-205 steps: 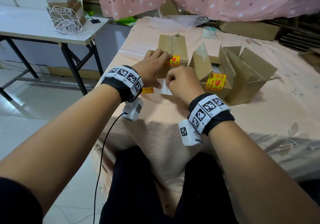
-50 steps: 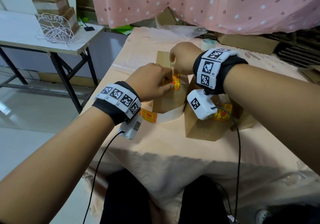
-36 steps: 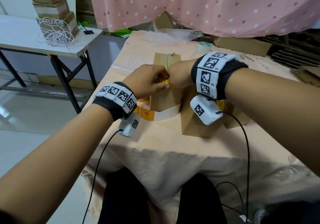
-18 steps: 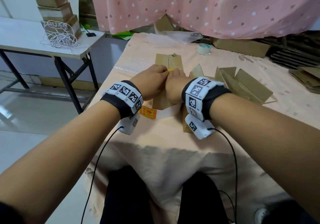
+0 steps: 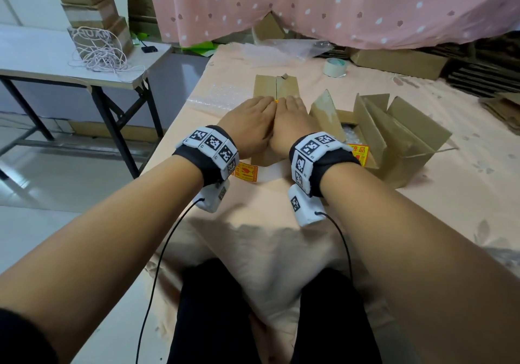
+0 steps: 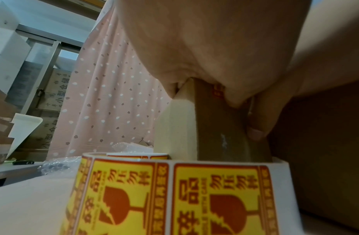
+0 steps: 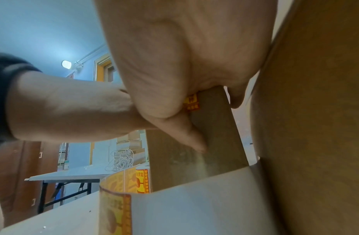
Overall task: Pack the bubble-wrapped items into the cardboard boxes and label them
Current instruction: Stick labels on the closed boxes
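Pressing down side by side, we have our left hand (image 5: pixel 251 121) and our right hand (image 5: pixel 292 123) laid flat on top of the closed cardboard box (image 5: pixel 277 89), fingers stretched forward and held together, thumbs hanging down its near face; neither hand grasps anything. Nearest to us, at the box's foot, lies the roll of yellow-and-red fragile labels (image 6: pixel 174 195), its white backing strip curling round the front of the box, as both wrist views show. Under our palms a fragile sticker (image 7: pixel 191 102) sits across the box's top edge; only a sliver of it peeks out between our index fingers in the head view, and its lower corner shows in the wrist views. The box stands on the desk (image 5: pixel 253 208), which is draped in a peach cloth. Just to the right of our right hand stands a second cardboard box (image 5: pixel 394 144) with its flaps open, bubble wrap (image 5: pixel 350 135) showing inside it and a fragile sticker (image 5: pixel 358 154) on its near face. To the left of the closed box a sheet of bubble wrap (image 5: pixel 216 97) lies flat on the cloth. Farther back we see a roll of packing tape (image 5: pixel 335 67) and crumpled clear plastic (image 5: pixel 284 51), and beyond them a pink dotted curtain (image 5: pixel 337 3). Off to the far left stands a white folding table (image 5: pixel 42 62) carrying a tangle of white cord (image 5: pixel 98 54) and stacked cartons (image 5: pixel 92 6).
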A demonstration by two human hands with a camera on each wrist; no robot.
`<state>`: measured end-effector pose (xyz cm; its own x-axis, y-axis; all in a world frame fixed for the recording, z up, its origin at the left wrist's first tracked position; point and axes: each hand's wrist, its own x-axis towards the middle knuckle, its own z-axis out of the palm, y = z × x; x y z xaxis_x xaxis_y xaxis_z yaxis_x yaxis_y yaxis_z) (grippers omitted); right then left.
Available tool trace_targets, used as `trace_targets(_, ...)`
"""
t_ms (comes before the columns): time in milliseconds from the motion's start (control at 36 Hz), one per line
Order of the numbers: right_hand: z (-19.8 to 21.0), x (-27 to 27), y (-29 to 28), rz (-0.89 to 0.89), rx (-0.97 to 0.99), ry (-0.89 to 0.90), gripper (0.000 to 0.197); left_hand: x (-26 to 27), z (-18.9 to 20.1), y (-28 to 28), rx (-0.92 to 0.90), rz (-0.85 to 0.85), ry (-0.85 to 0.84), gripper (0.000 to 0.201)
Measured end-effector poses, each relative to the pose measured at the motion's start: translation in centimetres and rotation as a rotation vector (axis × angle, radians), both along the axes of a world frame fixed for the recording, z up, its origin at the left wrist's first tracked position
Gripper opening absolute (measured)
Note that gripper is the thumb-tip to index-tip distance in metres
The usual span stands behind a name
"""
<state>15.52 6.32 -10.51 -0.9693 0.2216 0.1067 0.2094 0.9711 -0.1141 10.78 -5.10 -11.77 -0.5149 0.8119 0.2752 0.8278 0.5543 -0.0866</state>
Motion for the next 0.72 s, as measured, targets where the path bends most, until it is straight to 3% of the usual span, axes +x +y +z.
trace_targets(250,-0.3,-0.9,0.5,0.028,0.025,-0.071,0.081,-0.9,-0.9,0.4,0.019,0.098,-0.024,0.060)
trace_targets(528,2.6,-1.3,1.1,0.040,0.010,-0.217,0.063,-1.0,1.0,-0.4,0.040,0.068,-0.233,0.059)
trace_targets(722,3.5,-0.7,2.0,0.143,0.096,-0.223,0.052,-1.0,0.7,-0.4,0.058,0.057,-0.210,0.058)
